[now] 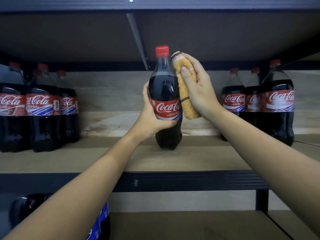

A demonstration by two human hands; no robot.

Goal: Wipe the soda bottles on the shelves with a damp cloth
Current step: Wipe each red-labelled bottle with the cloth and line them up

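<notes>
A cola bottle point(164, 87) with a red cap and red label stands upright at the middle of the wooden shelf point(155, 160). My left hand point(152, 116) grips it around the label from the left. My right hand point(195, 87) holds a folded orange cloth point(187, 94) against the bottle's right side, from the shoulder down to the label. My thumb lies over the cloth.
Three cola bottles point(41, 108) stand in a group at the shelf's left, three more point(275, 103) at its right. The dark shelf above point(155, 32) hangs low over the caps. On the lower shelf at left lies a dark bottle with a blue label point(102, 220).
</notes>
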